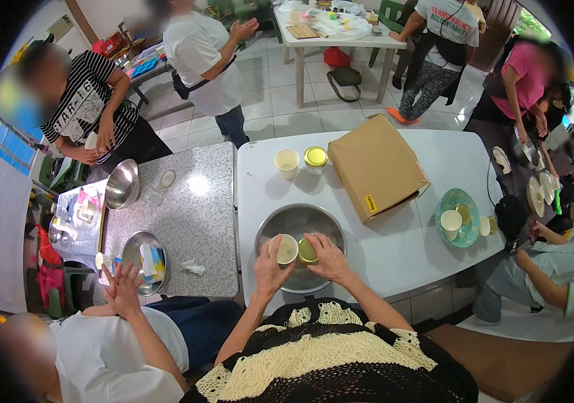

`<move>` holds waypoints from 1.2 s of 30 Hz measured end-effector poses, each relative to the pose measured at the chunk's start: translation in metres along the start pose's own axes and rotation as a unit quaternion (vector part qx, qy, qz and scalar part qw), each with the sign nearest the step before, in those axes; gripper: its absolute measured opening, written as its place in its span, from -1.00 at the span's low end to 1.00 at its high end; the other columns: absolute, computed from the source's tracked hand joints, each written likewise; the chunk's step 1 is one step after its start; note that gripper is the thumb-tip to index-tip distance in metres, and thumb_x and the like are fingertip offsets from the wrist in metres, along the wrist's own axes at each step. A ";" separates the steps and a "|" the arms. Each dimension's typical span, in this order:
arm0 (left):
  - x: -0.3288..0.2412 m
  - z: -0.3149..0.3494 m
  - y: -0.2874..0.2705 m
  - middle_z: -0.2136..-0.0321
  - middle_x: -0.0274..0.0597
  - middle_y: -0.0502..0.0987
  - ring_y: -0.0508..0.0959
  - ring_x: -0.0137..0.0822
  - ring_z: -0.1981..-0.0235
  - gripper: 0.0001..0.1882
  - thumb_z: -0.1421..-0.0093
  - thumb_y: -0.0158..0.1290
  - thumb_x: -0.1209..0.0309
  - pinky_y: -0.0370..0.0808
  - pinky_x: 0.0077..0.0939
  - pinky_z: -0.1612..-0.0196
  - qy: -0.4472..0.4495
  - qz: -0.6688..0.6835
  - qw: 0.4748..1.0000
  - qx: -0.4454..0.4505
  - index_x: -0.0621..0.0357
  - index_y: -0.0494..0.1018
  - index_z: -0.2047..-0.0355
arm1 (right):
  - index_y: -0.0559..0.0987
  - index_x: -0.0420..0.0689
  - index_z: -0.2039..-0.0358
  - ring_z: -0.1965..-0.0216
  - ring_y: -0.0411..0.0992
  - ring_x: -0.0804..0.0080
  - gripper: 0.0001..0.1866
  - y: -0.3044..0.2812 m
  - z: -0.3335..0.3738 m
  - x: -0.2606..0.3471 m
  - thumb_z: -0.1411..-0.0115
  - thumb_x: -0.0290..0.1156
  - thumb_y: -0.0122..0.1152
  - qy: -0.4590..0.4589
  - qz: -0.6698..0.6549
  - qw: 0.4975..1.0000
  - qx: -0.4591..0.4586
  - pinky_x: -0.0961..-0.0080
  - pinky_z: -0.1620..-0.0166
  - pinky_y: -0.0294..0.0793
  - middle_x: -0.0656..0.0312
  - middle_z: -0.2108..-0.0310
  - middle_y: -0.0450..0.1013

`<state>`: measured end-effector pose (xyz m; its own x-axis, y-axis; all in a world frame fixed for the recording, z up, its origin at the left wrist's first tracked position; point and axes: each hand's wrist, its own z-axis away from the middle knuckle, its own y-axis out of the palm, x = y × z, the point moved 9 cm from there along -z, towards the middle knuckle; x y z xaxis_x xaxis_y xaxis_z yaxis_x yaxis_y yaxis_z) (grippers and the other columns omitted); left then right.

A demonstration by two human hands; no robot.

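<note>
A wide metal bowl [300, 219] stands on the white table in front of me. Over it, my left hand [269, 274] is wrapped round a pale paper cup [288, 249], whose open top faces up. Close beside the cup, my right hand [331, 262] grips a small jar [307, 250] with a greenish-gold lid. Whether either touches the bowl, I cannot tell. Farther back on the table are another paper cup [287, 164] and a glass jar with a yellow-gold lid [315, 158].
A large cardboard box [376, 168] stands behind the bowl to the right. Toward the right end lies a teal patterned plate [467, 234] carrying a cup and a jar. A speckled table [196, 225] adjoins on the left, with two metal bowls. Several people stand or sit around.
</note>
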<state>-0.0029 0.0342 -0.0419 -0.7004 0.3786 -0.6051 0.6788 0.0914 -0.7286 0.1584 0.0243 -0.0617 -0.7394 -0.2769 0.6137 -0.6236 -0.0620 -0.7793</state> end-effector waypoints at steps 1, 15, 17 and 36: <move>0.000 0.000 0.000 -0.04 -0.02 0.40 0.49 0.01 0.00 -0.13 0.10 0.35 0.35 0.51 -0.19 0.06 0.000 -0.003 1.000 0.002 0.03 0.25 -0.25 | 0.18 -0.05 -0.26 -0.11 0.31 -0.05 -0.06 -0.001 0.000 0.001 0.13 -0.32 0.48 -0.004 -0.001 1.000 -0.006 0.15 -0.13 0.40 0.02 -0.10 0.24; 0.001 0.000 0.003 -0.06 -0.04 0.38 0.50 0.01 0.03 -0.08 0.11 0.36 0.35 0.52 -0.18 0.09 -0.007 -0.020 1.000 0.022 -0.05 0.20 -0.29 | 0.19 -0.09 -0.26 -0.08 0.31 -0.08 -0.07 -0.008 0.001 0.006 0.13 -0.35 0.47 -0.013 0.007 0.999 -0.036 0.14 -0.12 0.40 -0.02 -0.07 0.25; 0.002 0.000 0.004 -0.06 -0.04 0.38 0.50 0.01 0.03 -0.09 0.10 0.35 0.34 0.52 -0.18 0.10 -0.010 -0.019 1.000 0.021 -0.05 0.20 -0.29 | 0.19 -0.09 -0.26 -0.08 0.31 -0.09 -0.06 -0.009 0.001 0.006 0.13 -0.36 0.48 -0.010 0.005 1.000 -0.029 0.14 -0.12 0.40 -0.02 -0.07 0.25; -0.002 -0.001 -0.002 -0.03 -0.03 0.40 0.52 0.01 0.05 -0.13 0.07 0.33 0.36 0.53 -0.18 0.10 -0.011 -0.014 1.000 0.014 -0.01 0.22 -0.28 | 0.19 -0.04 -0.27 -0.15 0.27 -0.06 -0.06 -0.001 -0.001 -0.001 0.14 -0.34 0.46 0.017 -0.018 1.000 0.007 0.15 -0.17 0.36 0.01 -0.14 0.23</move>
<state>-0.0021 0.0344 -0.0391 -0.7239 0.3564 -0.5907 0.6524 0.0754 -0.7541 0.1595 0.0253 -0.0617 -0.7245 -0.2414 0.6456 -0.6470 -0.0846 -0.7577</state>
